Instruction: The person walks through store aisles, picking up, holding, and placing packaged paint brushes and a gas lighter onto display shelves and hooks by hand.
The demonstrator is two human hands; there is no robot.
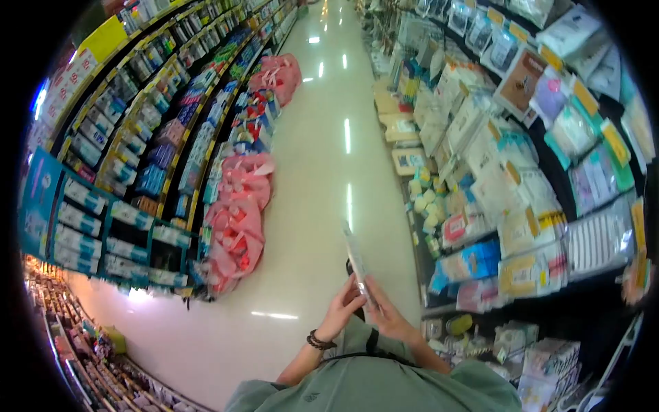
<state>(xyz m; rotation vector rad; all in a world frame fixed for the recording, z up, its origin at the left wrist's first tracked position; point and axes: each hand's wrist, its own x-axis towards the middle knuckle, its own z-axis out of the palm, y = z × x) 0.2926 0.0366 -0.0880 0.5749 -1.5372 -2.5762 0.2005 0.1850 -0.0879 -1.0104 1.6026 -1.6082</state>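
Observation:
A long, thin, pale flat package (356, 259) is held upright in front of my body, seen nearly edge-on, so its face and label cannot be read. My left hand (342, 305) grips its lower left side, thumb laid across the near edge. On the other side, the fingers of my right hand (388, 312) are pressed against its lower right edge. A dark braided bracelet (320, 340) circles my left wrist. Part of something dark shows behind the package, too hidden to name.
Shelves of boxed goods (161, 154) line the left of the aisle floor (322, 172). Pink bags (237, 226) stand along their foot. Packaged goods (522, 226) hang from the rack on the right, close to my right arm. A teal display stand (44, 206) is at the left.

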